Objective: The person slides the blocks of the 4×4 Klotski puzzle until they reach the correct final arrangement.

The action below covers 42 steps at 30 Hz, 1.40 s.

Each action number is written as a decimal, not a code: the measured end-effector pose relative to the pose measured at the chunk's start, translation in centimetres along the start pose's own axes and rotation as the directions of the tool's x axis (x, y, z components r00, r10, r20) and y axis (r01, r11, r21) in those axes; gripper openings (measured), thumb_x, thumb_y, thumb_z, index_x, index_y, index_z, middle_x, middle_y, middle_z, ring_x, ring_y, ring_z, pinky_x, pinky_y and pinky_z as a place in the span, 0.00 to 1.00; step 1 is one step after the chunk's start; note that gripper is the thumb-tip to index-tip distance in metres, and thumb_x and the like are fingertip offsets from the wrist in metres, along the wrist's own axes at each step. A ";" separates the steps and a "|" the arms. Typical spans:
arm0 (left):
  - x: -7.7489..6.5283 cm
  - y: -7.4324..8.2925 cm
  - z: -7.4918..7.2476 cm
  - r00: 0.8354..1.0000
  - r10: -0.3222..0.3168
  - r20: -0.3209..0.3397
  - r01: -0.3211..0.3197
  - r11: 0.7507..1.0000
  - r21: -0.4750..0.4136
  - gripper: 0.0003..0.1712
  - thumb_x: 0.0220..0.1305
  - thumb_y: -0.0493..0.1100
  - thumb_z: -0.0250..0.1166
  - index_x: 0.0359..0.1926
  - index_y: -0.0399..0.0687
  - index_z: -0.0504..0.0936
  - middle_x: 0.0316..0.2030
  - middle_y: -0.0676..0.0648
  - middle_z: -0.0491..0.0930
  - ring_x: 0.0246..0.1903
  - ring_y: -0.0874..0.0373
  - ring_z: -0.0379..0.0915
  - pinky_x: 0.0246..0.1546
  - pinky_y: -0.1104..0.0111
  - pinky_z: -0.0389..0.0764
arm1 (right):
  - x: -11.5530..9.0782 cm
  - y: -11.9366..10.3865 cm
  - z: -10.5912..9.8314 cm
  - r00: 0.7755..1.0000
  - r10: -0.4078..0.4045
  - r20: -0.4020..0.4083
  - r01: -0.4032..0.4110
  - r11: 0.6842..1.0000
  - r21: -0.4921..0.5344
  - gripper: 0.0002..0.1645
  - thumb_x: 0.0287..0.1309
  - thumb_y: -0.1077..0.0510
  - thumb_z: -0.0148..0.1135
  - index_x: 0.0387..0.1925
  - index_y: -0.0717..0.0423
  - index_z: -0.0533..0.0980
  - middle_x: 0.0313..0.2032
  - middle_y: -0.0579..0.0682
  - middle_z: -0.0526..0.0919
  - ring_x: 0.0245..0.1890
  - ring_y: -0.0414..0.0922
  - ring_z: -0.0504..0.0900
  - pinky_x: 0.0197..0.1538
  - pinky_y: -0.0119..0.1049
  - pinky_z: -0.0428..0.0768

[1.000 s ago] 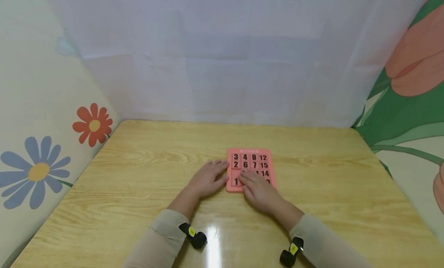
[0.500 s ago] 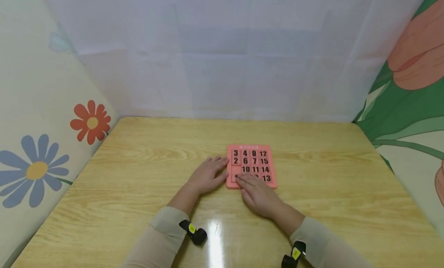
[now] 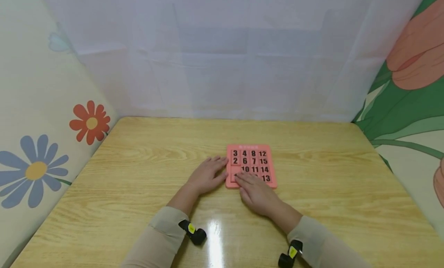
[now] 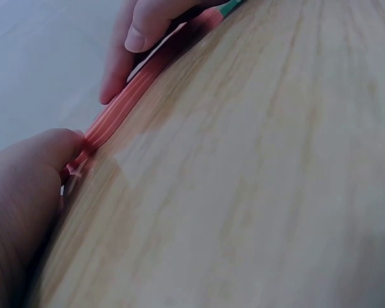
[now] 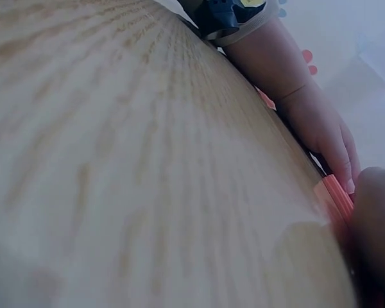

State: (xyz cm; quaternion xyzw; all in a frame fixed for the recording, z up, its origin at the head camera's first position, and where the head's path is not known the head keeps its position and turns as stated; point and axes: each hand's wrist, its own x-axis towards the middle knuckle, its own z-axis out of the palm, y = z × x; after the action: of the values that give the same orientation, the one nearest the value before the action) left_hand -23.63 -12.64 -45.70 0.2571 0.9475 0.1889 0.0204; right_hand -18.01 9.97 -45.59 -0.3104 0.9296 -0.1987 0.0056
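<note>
A pink sliding number puzzle (image 3: pixel 258 147) lies flat on the table. Black numbers mark its tiles, with 3, 4, 8, 12 along the far row; a gap shows in the left column below the 2. Beside the left edge rests my left hand (image 3: pixel 207 175), fingers extended and fingertips at the frame. My right hand (image 3: pixel 261 195) lies over the near row with straight fingers, the index fingertip on the near-left tile, covering some numbers. In the left wrist view the thumb touches the layered pink edge (image 4: pixel 131 90). The right wrist view catches one corner of the puzzle (image 5: pixel 332 192).
The wood-grain table (image 3: pixel 138 152) ends at a white cloth backdrop (image 3: pixel 222 75). Flower-patterned panels (image 3: pixel 34 106) stand at the left and right. A small black camera (image 3: pixel 196 234) is strapped at each cuff.
The right hand's fingers have slid toward the near row and left, uncovering the 10, 11 and 13 tiles. My left hand stays by the edge. The head view has tilted slightly.
</note>
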 end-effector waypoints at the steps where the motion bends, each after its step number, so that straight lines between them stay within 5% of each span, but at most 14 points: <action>1: 0.0 0.0 0.0 1.000 -0.002 -0.001 0.002 1.000 -0.003 0.33 0.73 0.56 0.50 0.72 0.45 0.64 0.71 0.46 0.65 0.74 0.47 0.55 0.78 0.54 0.50 | 0.1 0.0 0.0 1.000 0.000 -0.002 0.000 1.000 0.000 0.28 0.73 0.51 0.43 0.69 0.55 0.67 0.71 0.52 0.67 0.73 0.50 0.63 0.77 0.48 0.59; 42: 0.0 0.0 -0.1 1.000 0.003 0.003 -0.003 1.000 0.000 0.34 0.73 0.57 0.50 0.73 0.46 0.63 0.72 0.47 0.64 0.74 0.48 0.54 0.78 0.54 0.50 | 0.1 -0.1 0.0 1.000 -0.009 -0.030 0.008 1.000 -0.017 0.26 0.71 0.52 0.45 0.66 0.55 0.71 0.68 0.52 0.71 0.72 0.49 0.65 0.76 0.48 0.59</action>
State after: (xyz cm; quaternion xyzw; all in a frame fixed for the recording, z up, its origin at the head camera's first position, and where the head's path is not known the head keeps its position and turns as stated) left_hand -23.59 -12.65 -45.64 0.2587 0.9472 0.1884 0.0217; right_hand -18.08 9.86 -45.55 -0.3113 0.9299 -0.1954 -0.0120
